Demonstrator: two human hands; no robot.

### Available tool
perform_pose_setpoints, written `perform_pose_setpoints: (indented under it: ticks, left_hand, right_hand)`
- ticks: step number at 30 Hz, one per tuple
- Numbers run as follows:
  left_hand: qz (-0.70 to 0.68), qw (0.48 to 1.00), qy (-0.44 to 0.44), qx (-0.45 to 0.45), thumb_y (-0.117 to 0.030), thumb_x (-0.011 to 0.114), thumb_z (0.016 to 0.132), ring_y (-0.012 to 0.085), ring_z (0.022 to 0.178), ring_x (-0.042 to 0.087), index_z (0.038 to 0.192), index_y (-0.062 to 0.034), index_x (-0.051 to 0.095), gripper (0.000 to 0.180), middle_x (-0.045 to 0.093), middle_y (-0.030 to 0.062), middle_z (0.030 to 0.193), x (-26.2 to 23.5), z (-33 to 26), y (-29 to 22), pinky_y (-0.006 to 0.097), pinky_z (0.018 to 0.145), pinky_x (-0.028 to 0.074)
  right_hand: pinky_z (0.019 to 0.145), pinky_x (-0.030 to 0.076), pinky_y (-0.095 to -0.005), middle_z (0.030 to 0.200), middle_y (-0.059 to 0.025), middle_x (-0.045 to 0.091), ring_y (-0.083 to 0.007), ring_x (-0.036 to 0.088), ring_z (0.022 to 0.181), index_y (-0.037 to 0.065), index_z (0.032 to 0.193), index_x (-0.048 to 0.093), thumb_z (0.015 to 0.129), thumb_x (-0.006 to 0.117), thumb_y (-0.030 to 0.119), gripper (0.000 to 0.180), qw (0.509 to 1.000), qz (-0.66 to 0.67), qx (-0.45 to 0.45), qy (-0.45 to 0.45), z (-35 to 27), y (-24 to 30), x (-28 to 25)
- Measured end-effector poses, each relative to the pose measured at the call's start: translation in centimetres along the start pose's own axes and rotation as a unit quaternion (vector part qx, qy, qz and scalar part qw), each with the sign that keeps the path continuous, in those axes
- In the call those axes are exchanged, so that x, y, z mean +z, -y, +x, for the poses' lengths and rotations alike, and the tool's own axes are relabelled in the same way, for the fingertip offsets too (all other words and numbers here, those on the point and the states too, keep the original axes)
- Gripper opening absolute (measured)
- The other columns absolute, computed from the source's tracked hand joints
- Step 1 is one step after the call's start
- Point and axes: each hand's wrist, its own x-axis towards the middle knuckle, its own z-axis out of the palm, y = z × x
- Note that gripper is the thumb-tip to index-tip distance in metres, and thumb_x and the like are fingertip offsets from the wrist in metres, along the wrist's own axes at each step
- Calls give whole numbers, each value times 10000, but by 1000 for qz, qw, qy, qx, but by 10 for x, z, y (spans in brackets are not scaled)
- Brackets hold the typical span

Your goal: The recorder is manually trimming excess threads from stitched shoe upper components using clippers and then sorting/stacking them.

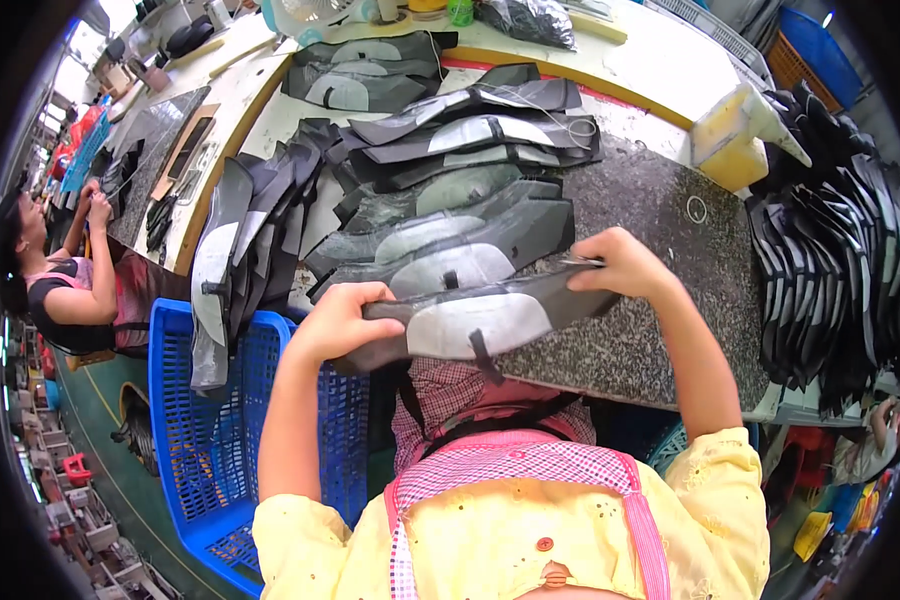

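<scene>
A curved black panel with a grey-white half-oval patch (475, 322) and a short black tab is stretched between my two hands at the table's near edge. My left hand (345, 325) pinches its left end, thumb on top. At the right end, the fingers and thumb of my right hand (625, 268) are closed on it. Just beyond lies a row of similar black panels (450, 265), overlapping one another. More of them (480, 130) are piled farther back, some with thin loose cord. Another stack (235, 225) hangs over the table's left edge.
A speckled stone slab (660, 210) covers the table's right part. On it stands a yellowish block-shaped container (732, 138). Many stacked panels (835, 270) stand at far right. A blue plastic basket (205, 430) is at my left. A co-worker (80, 280) sits at another table, left.
</scene>
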Motion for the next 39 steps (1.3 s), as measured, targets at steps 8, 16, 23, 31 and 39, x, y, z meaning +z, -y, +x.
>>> perform_pose_setpoints:
  ticks: [8,16,23,31,39]
  left_hand:
    - [362,906,-216,-28,-211,776,610,320,1134,430,1070,-120,556,518,499,94,1162,24,9,-27,405,891,386]
    - [291,922,-150,207,-459,598,746,355,1264,323,1157,-229,585,471,410,100,1357,76,91,-32,571,961,248]
    - [217,942,-101,236,-446,600,780,351,1262,349,1188,-114,559,528,440,138,1322,61,80,-43,547,1009,251]
    - [-701,712,35,-35,-270,441,956,130,791,600,1163,0,533,353,634,76,908,80,67,-97,251,681,452]
    - [-197,958,20,210,-163,493,882,264,742,633,896,-23,617,189,638,123,758,142,9,-94,363,726,483]
  right_hand:
    - [634,456,-395,683,-92,610,-304,608,691,70,764,594,652,736,411,385,971,-192,87,-117,47,-27,4]
    - [774,467,-381,989,-66,597,-257,606,895,102,940,607,730,671,445,407,911,-189,167,-327,133,-49,-45]
    - [573,458,-329,645,-82,559,-193,599,622,19,745,541,805,577,166,163,965,129,16,-226,95,-35,-51]
    - [569,489,-308,683,-36,631,-190,624,623,95,781,623,670,681,51,133,965,174,-162,109,-31,44,29]
    - [671,519,-311,995,-82,648,-267,642,786,153,1154,574,706,669,125,459,984,48,-161,65,-17,96,2]
